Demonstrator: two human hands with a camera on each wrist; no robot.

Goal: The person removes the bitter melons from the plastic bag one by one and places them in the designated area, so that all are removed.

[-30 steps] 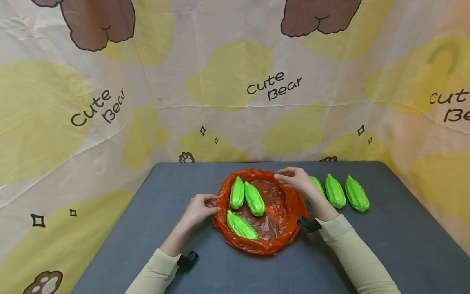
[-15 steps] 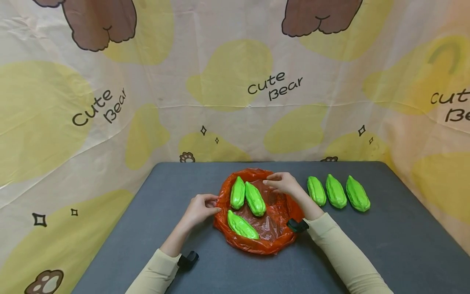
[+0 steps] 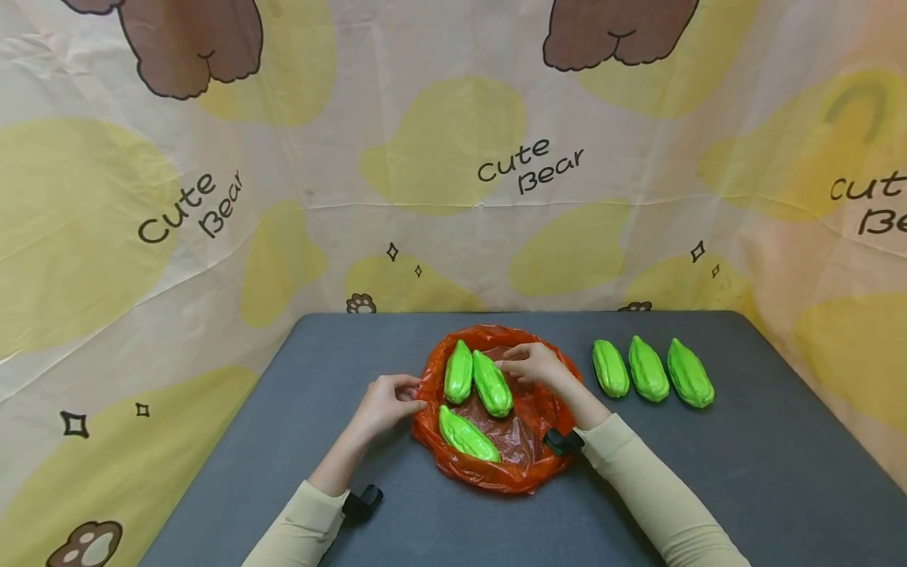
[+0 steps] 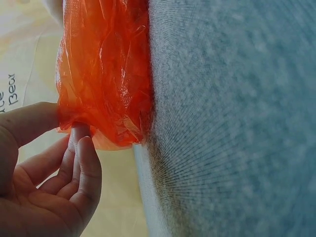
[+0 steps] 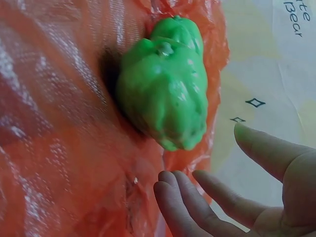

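Observation:
A red plastic bag (image 3: 524,441) with its rim rolled out lies on the table. Inside it are three glossy green bitter melons, one upright at the left (image 3: 458,374), one leaning beside it (image 3: 492,384) and one slanting at the front (image 3: 468,435). My left hand (image 3: 386,402) pinches the bag's left rim between thumb and fingers, as the left wrist view confirms. Over the bag's opening hangs my right hand (image 3: 534,366), thumb and fingers spread, holding nothing. Its fingertips are close to the leaning bitter melon; the right wrist view shows a gap between them and that melon (image 5: 165,98).
To the right of the bag three more bitter melons (image 3: 646,370) stand in a row on the grey table (image 3: 708,480). A printed cloth (image 3: 439,157) hangs behind and along the sides. Each wrist wears a black camera band (image 3: 363,502).
From the bag's right rim, my right hand has moved left and toward me over the opening, uncovering the nearest melon of the outer row. The left hand stays at the rim.

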